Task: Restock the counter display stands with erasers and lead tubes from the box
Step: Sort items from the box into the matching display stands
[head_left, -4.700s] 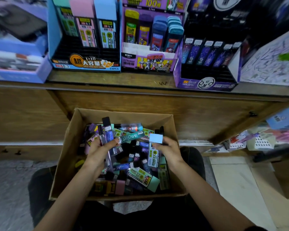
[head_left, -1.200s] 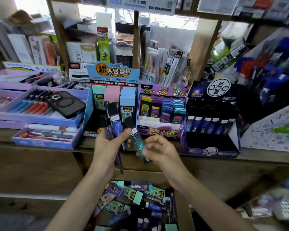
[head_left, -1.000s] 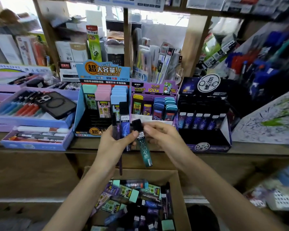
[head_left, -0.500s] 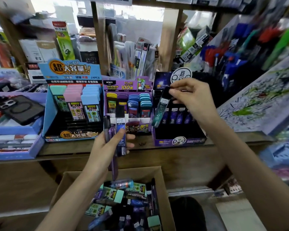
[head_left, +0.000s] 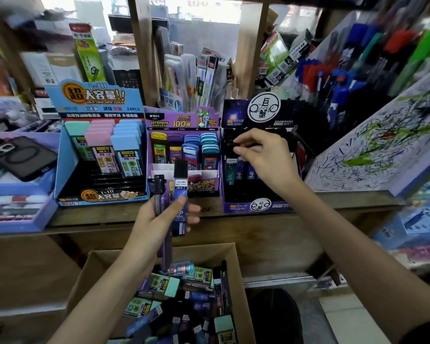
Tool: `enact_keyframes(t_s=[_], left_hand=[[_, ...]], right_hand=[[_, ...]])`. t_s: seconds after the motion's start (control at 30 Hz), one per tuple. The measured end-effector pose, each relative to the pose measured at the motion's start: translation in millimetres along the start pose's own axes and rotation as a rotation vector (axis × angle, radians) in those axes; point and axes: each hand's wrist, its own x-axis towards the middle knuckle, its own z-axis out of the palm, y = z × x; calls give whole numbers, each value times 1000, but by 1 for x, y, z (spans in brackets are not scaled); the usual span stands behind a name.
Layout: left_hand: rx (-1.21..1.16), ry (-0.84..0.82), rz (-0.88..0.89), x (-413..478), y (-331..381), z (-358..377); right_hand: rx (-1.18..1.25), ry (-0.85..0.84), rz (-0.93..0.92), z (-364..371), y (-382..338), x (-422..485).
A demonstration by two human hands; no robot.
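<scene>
My left hand (head_left: 163, 219) grips three lead tubes upright in front of the counter: a blue one (head_left: 180, 192), a purple one (head_left: 166, 234) and a dark one (head_left: 158, 192). My right hand (head_left: 267, 158) reaches into the dark purple display stand (head_left: 258, 207), thumb and forefinger pinching the black cap of a teal lead tube (head_left: 230, 170) that stands in the stand's left slot beside blue tubes. The blue eraser stand (head_left: 98, 194) and the purple middle stand (head_left: 184, 124) sit to the left. The cardboard box (head_left: 90, 269) of mixed erasers and tubes lies below.
A wooden counter (head_left: 333, 197) carries the stands. At the left a phone (head_left: 23, 157) lies on purple pen trays. A scribbled test pad (head_left: 382, 145) leans at the right, with pen racks (head_left: 358, 58) above it. Packaged stationery fills the shelves behind.
My right hand carried the teal tube from in front of my left hand up and right, then lowered it into the dark purple stand. My left hand kept its tubes.
</scene>
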Motion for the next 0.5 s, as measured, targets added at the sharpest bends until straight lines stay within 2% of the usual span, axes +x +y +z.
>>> enact_keyframes(t_s=[0.27, 0.5], left_hand=[[26, -41, 17, -4, 2, 6], [14, -74, 41, -6, 8, 18]], right_hand=[[-90, 45, 8, 13, 9, 0], [-470, 38, -162, 9, -1, -4]])
